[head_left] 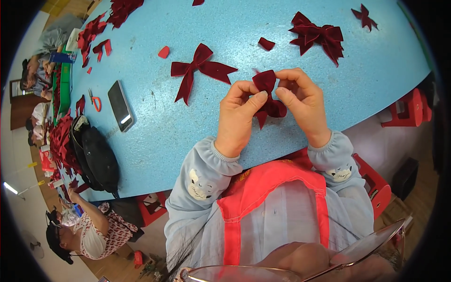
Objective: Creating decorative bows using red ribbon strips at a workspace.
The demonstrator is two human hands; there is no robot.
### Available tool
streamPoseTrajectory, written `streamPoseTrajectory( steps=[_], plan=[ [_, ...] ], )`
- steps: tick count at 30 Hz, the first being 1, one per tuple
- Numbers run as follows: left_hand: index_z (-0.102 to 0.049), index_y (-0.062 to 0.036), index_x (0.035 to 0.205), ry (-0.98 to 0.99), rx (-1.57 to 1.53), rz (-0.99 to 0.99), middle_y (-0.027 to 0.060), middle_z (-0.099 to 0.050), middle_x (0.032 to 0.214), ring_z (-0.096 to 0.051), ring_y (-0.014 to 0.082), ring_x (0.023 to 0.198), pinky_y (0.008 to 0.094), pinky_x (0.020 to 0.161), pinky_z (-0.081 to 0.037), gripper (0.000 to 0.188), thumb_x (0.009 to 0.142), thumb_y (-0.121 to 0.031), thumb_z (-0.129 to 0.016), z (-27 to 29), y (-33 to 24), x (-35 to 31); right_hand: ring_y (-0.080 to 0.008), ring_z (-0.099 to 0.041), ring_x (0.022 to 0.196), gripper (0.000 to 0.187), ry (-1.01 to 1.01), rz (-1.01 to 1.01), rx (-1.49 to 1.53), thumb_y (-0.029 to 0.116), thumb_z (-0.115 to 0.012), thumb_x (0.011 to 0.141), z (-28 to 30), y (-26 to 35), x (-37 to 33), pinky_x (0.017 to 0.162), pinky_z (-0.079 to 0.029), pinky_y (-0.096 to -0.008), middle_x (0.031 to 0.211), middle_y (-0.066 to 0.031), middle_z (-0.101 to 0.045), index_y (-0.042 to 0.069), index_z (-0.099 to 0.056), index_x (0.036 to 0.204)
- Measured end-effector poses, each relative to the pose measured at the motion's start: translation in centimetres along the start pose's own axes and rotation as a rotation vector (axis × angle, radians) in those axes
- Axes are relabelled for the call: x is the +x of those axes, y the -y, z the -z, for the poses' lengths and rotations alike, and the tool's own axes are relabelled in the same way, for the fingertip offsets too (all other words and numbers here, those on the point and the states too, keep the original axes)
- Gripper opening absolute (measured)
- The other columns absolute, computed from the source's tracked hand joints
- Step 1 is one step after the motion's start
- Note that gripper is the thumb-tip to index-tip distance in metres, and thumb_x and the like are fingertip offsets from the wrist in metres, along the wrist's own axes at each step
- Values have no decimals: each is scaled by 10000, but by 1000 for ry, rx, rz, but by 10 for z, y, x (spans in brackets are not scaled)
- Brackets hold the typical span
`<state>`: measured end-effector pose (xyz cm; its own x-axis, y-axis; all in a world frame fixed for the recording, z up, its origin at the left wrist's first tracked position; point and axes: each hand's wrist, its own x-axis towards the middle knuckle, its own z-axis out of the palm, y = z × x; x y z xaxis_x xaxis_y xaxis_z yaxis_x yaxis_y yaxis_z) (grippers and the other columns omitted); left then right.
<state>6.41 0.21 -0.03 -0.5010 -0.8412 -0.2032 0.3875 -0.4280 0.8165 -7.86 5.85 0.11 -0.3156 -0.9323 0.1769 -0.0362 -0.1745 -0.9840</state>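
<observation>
Dark red velvet bow (265,82) held up over near side of blue table (157,150), between the two hands, loops one above the other, a pointed tail hanging below. Left hand (236,116) pinching it near the middle, thumb on top, index finger bent behind. Right hand (304,101) at the bow's right side, index fingertip by the upper loop, thumb close to the middle; can't tell if it is gripping. Flat bow (201,66) on table just beyond left hand, tails spread. Small red scrap (266,44) beyond the hands, lighter red scrap (164,51) further left. Stack of bows (318,37) beyond right hand, small bow (364,18) far right. Left side: phone (120,105) lying flat, orange-handled scissors (96,103) near it, black bag (99,157) at table edge, heap of red fabric (63,145) behind bag. Person in patterned top (105,230) at lower left, one arm toward the heap. Red stool (408,110) to the right, off the table.
</observation>
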Motion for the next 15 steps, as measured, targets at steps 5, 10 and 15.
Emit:
streamPoseTrajectory(
  steps=[5, 10, 15],
  plan=[
    [-555, -30, 910, 24, 72, -53, 13, -595, 881, -545, 80, 799, 225, 722, -457, 114, 829, 3, -627, 1, 1, 1, -60, -465, 781, 217, 125, 198, -129, 10, -628, 797, 7, -10, 5, 677, -386, -205, 899, 6, -511, 14, -580, 1009],
    [-564, -38, 909, 43, 166, -84, 8, -589, 883, -541, 77, 812, 228, 728, -457, 123, 819, 8, -634, 4, 2, 4, -56, -475, 778, 187, 172, -214, 187, 24, -645, 788, 8, -6, 7, 675, -382, -198, 874, 26, -512, 24, -591, 967],
    [-565, -42, 897, 72, 185, -93, 10, -585, 883, -544, 79, 813, 231, 731, -459, 116, 818, 11, -632, 6, 3, 6, -61, -497, 816, 150, 246, -274, 274, 15, -639, 794, 11, -10, 9, 715, -406, -210, 875, 32, -523, 29, -595, 937]
  ],
)
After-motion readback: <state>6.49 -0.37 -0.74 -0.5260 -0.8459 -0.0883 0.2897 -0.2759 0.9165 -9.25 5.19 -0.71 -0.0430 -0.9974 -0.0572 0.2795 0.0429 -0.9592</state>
